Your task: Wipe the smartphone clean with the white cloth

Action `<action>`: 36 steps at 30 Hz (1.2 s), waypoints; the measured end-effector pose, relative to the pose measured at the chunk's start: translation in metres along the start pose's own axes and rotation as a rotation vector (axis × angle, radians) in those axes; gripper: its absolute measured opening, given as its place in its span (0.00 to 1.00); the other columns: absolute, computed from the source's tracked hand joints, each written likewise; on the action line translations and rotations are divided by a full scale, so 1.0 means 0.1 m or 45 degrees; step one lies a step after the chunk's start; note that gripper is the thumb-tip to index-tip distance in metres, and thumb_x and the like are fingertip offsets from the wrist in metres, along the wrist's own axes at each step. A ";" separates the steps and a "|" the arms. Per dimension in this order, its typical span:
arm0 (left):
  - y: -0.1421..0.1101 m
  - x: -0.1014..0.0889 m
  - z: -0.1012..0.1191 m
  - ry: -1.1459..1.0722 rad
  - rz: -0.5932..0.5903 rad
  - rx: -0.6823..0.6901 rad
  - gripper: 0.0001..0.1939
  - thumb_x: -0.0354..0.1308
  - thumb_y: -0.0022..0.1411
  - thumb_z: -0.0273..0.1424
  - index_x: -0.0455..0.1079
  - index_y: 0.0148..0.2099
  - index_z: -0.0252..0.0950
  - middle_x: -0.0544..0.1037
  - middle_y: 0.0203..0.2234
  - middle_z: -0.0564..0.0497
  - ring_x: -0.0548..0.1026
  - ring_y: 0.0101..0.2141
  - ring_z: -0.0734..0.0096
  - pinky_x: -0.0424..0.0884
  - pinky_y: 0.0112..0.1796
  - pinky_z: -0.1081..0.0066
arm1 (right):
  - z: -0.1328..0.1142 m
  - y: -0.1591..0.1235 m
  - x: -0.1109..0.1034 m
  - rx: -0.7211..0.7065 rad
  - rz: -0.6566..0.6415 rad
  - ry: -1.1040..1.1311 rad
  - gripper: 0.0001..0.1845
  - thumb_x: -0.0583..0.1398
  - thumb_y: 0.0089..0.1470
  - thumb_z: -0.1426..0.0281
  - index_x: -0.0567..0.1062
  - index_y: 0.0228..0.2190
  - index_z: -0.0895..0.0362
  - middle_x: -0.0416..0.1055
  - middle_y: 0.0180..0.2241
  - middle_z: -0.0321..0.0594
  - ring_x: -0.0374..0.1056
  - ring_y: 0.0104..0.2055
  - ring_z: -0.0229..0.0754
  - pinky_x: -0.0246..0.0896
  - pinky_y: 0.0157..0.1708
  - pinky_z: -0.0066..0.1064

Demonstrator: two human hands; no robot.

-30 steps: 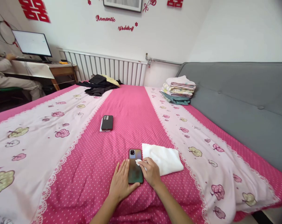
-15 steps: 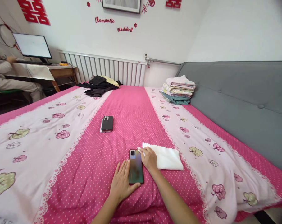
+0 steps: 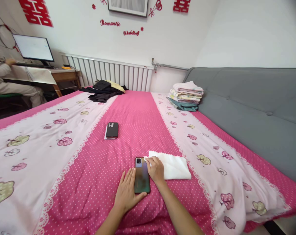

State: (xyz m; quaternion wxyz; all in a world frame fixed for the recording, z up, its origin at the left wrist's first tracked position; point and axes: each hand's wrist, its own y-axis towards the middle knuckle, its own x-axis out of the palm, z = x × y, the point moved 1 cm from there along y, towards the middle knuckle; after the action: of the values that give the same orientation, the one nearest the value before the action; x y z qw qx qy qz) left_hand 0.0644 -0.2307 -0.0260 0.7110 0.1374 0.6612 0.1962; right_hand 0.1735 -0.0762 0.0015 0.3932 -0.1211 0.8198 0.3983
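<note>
A smartphone [image 3: 142, 178] with a shiny purple-to-green back lies face down on the pink bedding. My left hand [image 3: 128, 189] rests flat beside it, fingers stretched along its left edge and thumb at its bottom edge. With closed fingers, my right hand [image 3: 155, 169] holds a bit of white cloth at the phone's upper right, beside the camera block. The rest of that white cloth [image 3: 176, 166] spreads on the bed to the right, partly behind my right hand. My right fingertips are partly hidden by the hand itself.
Farther up the bed, a dark phone [image 3: 112, 130] lies on something white. Dark clothes [image 3: 105, 93] are heaped at the back left, and folded fabrics [image 3: 185, 94] are stacked by the grey headboard [image 3: 245, 111]. A person [image 3: 13, 81] sits at a desk with a monitor [image 3: 33, 47].
The view has shifted slightly. My right fingers stay at the phone's upper right edge with the cloth, and my left hand keeps its place. The phone has not visibly moved on the bed.
</note>
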 end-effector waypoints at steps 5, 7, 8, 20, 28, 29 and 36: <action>0.00 0.00 0.00 -0.013 -0.008 -0.006 0.53 0.47 0.53 0.59 0.35 0.67 0.29 0.62 0.59 0.35 0.61 0.58 0.49 0.50 0.57 0.52 | 0.00 0.00 0.00 -0.002 0.003 -0.012 0.12 0.54 0.60 0.70 0.77 0.38 0.52 0.70 0.33 0.39 0.64 0.37 0.39 0.52 0.38 0.27; 0.00 0.00 0.01 -0.019 -0.007 -0.010 0.53 0.47 0.53 0.59 0.35 0.67 0.29 0.62 0.59 0.35 0.61 0.58 0.49 0.51 0.57 0.52 | 0.00 -0.01 0.01 -0.002 0.001 -0.011 0.12 0.53 0.60 0.70 0.77 0.39 0.52 0.70 0.33 0.39 0.64 0.37 0.39 0.52 0.38 0.28; 0.00 0.00 0.01 -0.021 -0.007 -0.013 0.53 0.47 0.53 0.59 0.35 0.67 0.29 0.62 0.59 0.35 0.61 0.58 0.49 0.51 0.57 0.52 | 0.00 -0.01 0.01 -0.002 -0.001 -0.010 0.12 0.53 0.60 0.70 0.77 0.39 0.52 0.70 0.34 0.39 0.64 0.37 0.39 0.52 0.38 0.28; 0.01 -0.02 0.02 -0.015 0.010 -0.013 0.54 0.48 0.52 0.59 0.35 0.67 0.29 0.62 0.59 0.36 0.61 0.58 0.49 0.52 0.56 0.52 | 0.01 -0.01 0.02 0.006 -0.009 0.015 0.13 0.52 0.61 0.69 0.77 0.39 0.52 0.70 0.33 0.40 0.63 0.37 0.40 0.52 0.39 0.28; 0.01 -0.01 0.02 -0.005 0.023 -0.006 0.53 0.48 0.53 0.59 0.36 0.67 0.28 0.62 0.59 0.36 0.61 0.57 0.49 0.53 0.56 0.52 | 0.01 -0.01 0.01 0.004 -0.003 0.004 0.13 0.53 0.60 0.70 0.77 0.39 0.52 0.70 0.33 0.40 0.63 0.37 0.39 0.52 0.38 0.28; 0.01 -0.01 0.02 -0.008 0.021 -0.008 0.53 0.48 0.53 0.59 0.36 0.67 0.28 0.62 0.59 0.36 0.61 0.57 0.49 0.53 0.56 0.51 | 0.01 0.00 0.01 0.003 -0.004 0.003 0.13 0.53 0.60 0.70 0.77 0.39 0.52 0.70 0.33 0.40 0.63 0.37 0.39 0.52 0.38 0.28; -0.01 -0.01 0.02 -0.013 -0.011 -0.016 0.53 0.47 0.53 0.59 0.35 0.67 0.28 0.62 0.59 0.35 0.61 0.57 0.49 0.52 0.56 0.51 | 0.00 0.00 -0.01 0.009 -0.010 -0.001 0.13 0.53 0.60 0.70 0.77 0.39 0.52 0.70 0.34 0.40 0.63 0.37 0.39 0.52 0.37 0.28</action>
State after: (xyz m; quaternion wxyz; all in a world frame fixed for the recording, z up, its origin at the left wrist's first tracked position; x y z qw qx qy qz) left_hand 0.0664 -0.2317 -0.0248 0.7162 0.1310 0.6568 0.1964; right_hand 0.1744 -0.0764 0.0018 0.3954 -0.1230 0.8206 0.3939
